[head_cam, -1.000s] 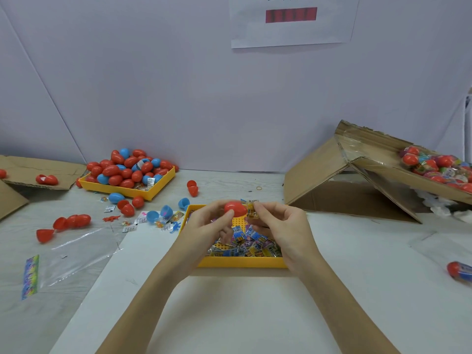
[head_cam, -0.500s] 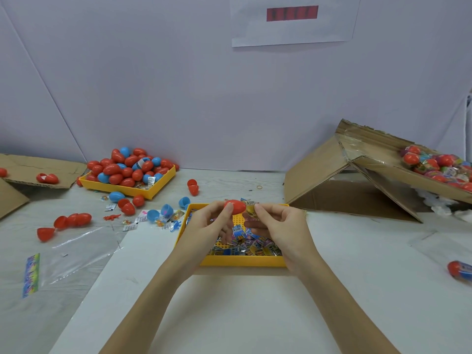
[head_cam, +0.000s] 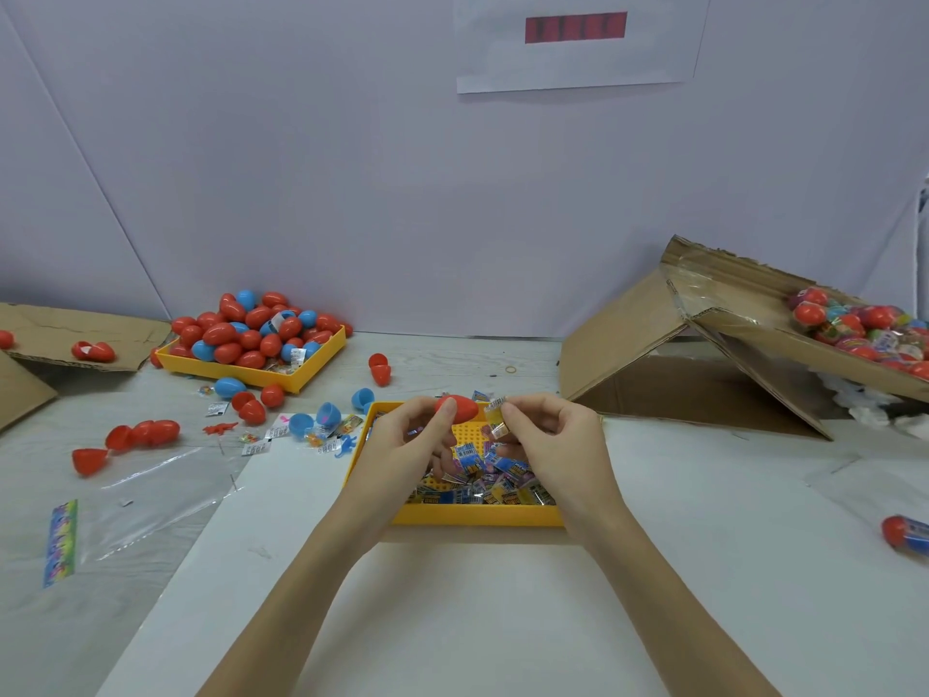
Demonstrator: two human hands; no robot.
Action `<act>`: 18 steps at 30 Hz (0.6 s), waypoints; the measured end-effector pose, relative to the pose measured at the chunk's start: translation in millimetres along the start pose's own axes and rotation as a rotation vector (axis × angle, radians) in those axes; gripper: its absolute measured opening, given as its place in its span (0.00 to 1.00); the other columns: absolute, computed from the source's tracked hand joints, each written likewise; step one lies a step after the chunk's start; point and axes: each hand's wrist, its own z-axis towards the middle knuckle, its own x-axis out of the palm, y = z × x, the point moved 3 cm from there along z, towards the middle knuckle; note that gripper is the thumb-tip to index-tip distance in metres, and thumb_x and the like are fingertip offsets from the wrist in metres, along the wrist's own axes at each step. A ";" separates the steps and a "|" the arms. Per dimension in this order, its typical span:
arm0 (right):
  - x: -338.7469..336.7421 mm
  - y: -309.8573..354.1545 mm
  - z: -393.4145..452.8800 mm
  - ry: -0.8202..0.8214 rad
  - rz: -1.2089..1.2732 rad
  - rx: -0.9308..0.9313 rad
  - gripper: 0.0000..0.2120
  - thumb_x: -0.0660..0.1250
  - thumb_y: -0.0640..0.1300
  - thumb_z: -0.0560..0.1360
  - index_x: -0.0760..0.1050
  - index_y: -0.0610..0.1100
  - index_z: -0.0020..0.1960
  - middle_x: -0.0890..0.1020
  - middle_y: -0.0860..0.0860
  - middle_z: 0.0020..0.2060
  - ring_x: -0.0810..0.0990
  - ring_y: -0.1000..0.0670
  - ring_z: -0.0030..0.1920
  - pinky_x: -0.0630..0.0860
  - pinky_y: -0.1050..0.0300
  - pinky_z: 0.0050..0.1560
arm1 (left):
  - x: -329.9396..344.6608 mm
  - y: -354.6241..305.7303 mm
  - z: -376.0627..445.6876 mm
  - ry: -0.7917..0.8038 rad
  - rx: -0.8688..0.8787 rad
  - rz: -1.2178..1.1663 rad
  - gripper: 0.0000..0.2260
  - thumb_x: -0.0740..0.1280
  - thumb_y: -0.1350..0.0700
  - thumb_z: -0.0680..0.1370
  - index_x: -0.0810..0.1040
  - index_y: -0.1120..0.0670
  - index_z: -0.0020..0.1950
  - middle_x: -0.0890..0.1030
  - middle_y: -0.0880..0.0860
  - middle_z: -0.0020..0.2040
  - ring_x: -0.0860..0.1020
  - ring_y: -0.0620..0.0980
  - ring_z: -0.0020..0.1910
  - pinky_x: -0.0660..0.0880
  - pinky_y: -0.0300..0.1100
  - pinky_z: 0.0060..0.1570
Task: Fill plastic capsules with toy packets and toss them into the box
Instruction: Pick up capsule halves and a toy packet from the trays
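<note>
Person: two bare forearms, lower centre of frame; left hand [head_cam: 407, 445], right hand [head_cam: 553, 445]; no sleeves visible.

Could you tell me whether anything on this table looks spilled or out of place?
Yes. Loose capsule halves and small toy packets lie scattered on the table between the heaped capsule tray and the packet tray, outside both. A capsule also lies alone at the right edge, outside the cardboard box.

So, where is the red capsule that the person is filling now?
In the head view, the red capsule is near the centre, held by the left hand above the yellow tray of packets, beside the toy packet in the right hand.
</note>
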 end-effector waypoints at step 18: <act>0.3 1.3 -2.3 -0.036 -0.088 -0.016 0.06 0.70 0.48 0.80 0.84 0.51 0.45 0.88 0.53 0.38 0.88 0.50 0.38 0.84 0.58 0.36 | 3.6 -4.3 -3.2 0.097 -0.005 -0.083 0.16 0.64 0.46 0.79 0.81 0.57 0.56 0.80 0.53 0.38 0.79 0.50 0.36 0.78 0.41 0.39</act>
